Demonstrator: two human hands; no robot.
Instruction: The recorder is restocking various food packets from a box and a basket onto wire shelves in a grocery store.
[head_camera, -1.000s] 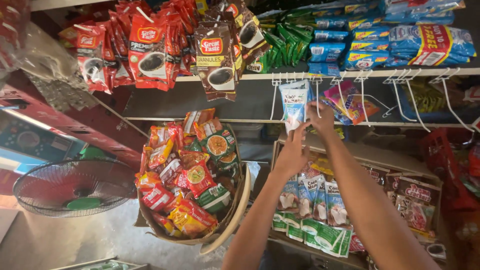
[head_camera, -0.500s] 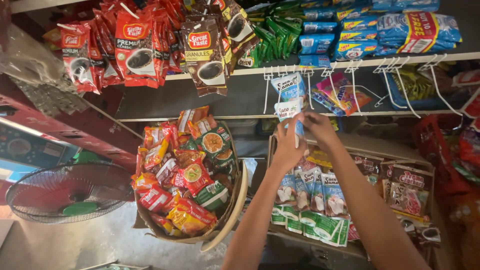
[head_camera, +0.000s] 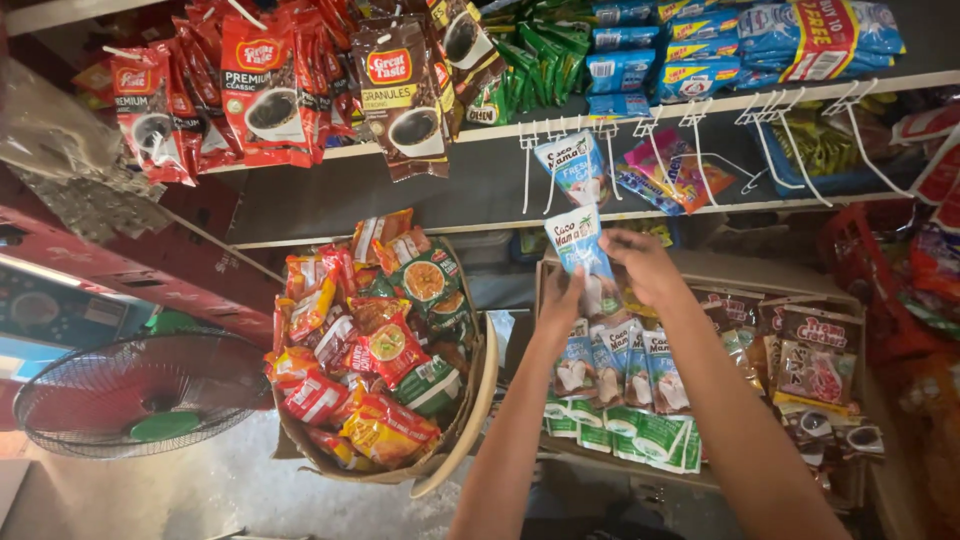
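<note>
My left hand (head_camera: 560, 303) and my right hand (head_camera: 643, 265) together hold a pale blue and white sachet (head_camera: 577, 240) up in front of me, the left gripping its lower edge, the right its right side. A second sachet of the same kind (head_camera: 573, 168) hangs from a white wire hook (head_camera: 528, 150) on the shelf just above. Below my hands a cardboard box (head_camera: 830, 300) holds rows of the same blue sachets (head_camera: 615, 365) and green ones.
A round woven basket (head_camera: 472, 400) heaped with red, orange and green snack packets sits at the left of the box. Coffee packets (head_camera: 270, 85) hang along the upper shelf. An electric fan (head_camera: 130, 390) stands at lower left. More white hooks (head_camera: 770, 110) line the shelf edge at right.
Both hands have come down from the hanging hooks to just above the box, carrying one blue sachet. The view has tilted so the shelf sits higher.
</note>
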